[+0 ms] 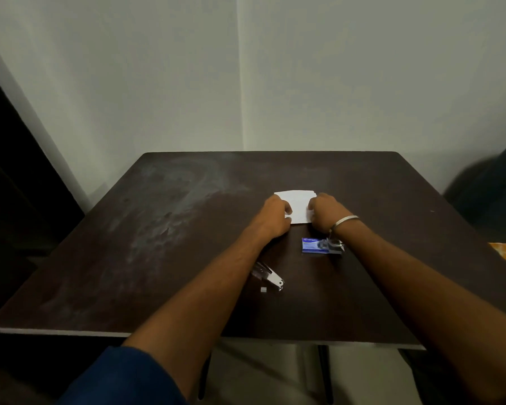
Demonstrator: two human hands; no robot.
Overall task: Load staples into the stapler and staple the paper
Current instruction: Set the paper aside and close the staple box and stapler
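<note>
- The white paper (298, 206) is lain on the dark table (164, 229) and is gripped at its edges by the curled left hand (273, 216) and right hand (324, 213).
- The stapler (268, 276) is seen beside the left forearm, a small staple strip (263, 289) just beside it.
- The blue staple box (316, 245) is placed near the right wrist, which is ringed by a metal bangle (345, 221).

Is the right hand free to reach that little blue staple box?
Probably yes: the right hand rests on the white paper, and the blue staple box lies uncovered just nearer, beside that wrist.

Dim room: dark worn table (164, 229) against pale walls (129, 83).
</note>
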